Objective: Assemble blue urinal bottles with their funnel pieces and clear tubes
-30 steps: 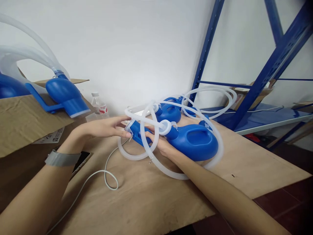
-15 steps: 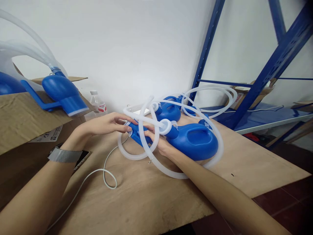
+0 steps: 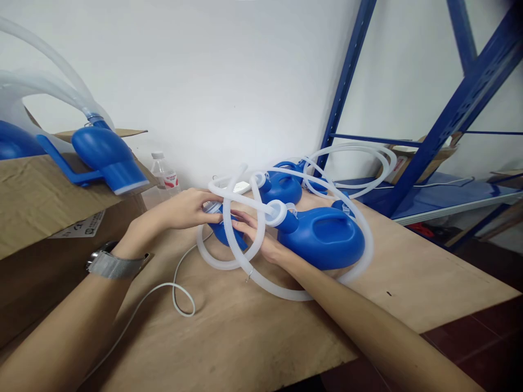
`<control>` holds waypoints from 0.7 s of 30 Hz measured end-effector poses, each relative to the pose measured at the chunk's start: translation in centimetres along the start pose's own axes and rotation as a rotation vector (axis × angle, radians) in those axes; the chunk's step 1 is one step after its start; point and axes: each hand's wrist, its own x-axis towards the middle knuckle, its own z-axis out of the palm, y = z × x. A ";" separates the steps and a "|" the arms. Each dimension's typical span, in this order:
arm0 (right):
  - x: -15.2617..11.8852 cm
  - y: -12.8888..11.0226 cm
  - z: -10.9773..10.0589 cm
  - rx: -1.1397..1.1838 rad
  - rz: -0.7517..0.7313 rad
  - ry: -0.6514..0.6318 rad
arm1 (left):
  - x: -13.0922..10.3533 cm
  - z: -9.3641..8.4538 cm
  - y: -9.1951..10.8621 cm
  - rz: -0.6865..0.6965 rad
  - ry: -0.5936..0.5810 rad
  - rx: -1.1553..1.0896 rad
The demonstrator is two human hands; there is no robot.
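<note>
Between my hands is a blue plastic funnel-like piece (image 3: 219,234), partly hidden by fingers and a looped hose. My left hand (image 3: 186,209) grips its left end, where a clear or whitish rim shows. My right hand (image 3: 263,242) reaches through behind the hose loop and holds the piece from the right. The translucent hose (image 3: 281,291) curls in front of my right fingers and around a blue plastic jug (image 3: 327,237). This jug lies on its side just right of my right hand, with a white collar (image 3: 277,212) on its neck.
Another blue jug (image 3: 281,188) with coiled hose lies behind on the wooden table (image 3: 286,343). An open cardboard box (image 3: 53,201) at left holds a blue spouted piece (image 3: 106,155) and hoses. A clear bottle (image 3: 165,174), a white cable (image 3: 174,294) and blue shelving (image 3: 429,190) surround the area.
The blue piece has turned and tilted between my hands. My left wrist has rolled and its fingers have shifted over the rim. The hose loop has swung slightly left.
</note>
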 end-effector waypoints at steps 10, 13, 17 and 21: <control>0.4 0.3 -0.2 -0.164 -0.124 0.083 | -0.1 0.6 1.0 -0.237 0.104 0.233; 0.5 0.4 -0.2 -0.137 -0.123 0.063 | 0.2 0.9 1.6 -0.296 0.098 0.318; 0.1 -0.1 0.1 -0.097 -0.126 0.033 | 0.5 1.3 3.0 -0.363 0.092 0.389; 0.0 -0.1 0.3 -0.053 -0.116 0.013 | 0.6 1.5 4.0 -0.401 0.082 0.396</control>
